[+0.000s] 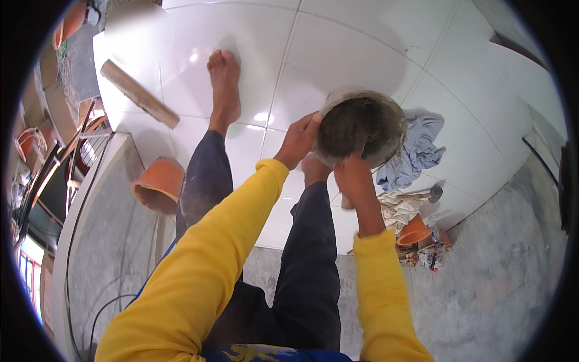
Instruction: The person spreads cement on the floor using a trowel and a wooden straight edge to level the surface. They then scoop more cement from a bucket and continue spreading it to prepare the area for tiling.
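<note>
A round bucket (395,130) with a crusted grey rim tilts toward me above the white tiles, with a dark, wet-looking mix (347,130) inside. My left hand (300,142) grips its left rim, thumb on the edge. My right hand (354,176) is closed around the handle of what looks like a trowel (347,203); the pale handle end shows below the fist. Its thin blade reaches into the mix, where most of it is hidden or blurred.
Beside the bucket lies a grey-blue cloth (422,145), with a beige cloth (398,210) and a small orange bucket (414,230) nearer me. An orange bucket (160,184) lies tipped at left, below a wooden plank (139,93). A grey ledge (111,229) runs along the left.
</note>
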A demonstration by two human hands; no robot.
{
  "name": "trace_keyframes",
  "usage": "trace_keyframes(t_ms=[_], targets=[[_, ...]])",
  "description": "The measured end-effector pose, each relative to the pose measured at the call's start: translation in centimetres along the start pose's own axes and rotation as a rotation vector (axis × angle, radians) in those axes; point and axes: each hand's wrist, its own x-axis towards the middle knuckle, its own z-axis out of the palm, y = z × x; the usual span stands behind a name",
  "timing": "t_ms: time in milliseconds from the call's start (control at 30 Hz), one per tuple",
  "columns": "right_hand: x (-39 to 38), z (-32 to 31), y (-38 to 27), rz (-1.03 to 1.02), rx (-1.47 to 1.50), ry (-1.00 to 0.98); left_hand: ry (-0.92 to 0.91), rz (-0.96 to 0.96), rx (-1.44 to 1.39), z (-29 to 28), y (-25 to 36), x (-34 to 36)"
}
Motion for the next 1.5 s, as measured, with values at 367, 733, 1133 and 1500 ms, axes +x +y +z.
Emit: trace_keyframes(t_ms=[367, 733, 1133, 1500], targets=[[3.5, -3.5, 3.5, 0.456, 0.388, -0.365, -0.028, -0.038, 0.004, 0.0, 0.0, 0.0], [2.3, 7.1, 2.5, 0.014, 2.302, -0.785, 0.032, -0.114, 0.17, 0.2, 1.6, -0.4], [-9.0, 5.2, 11.8, -0.241, 2.615, -0.981, 0.175, -0.08, 0.242, 0.6, -1.6, -1.3], [-2.3, 2.3, 7.3, 0.311, 1.125, -0.386, 0.045, 0.217, 0.247, 1.6, -6.7, -0.5]])
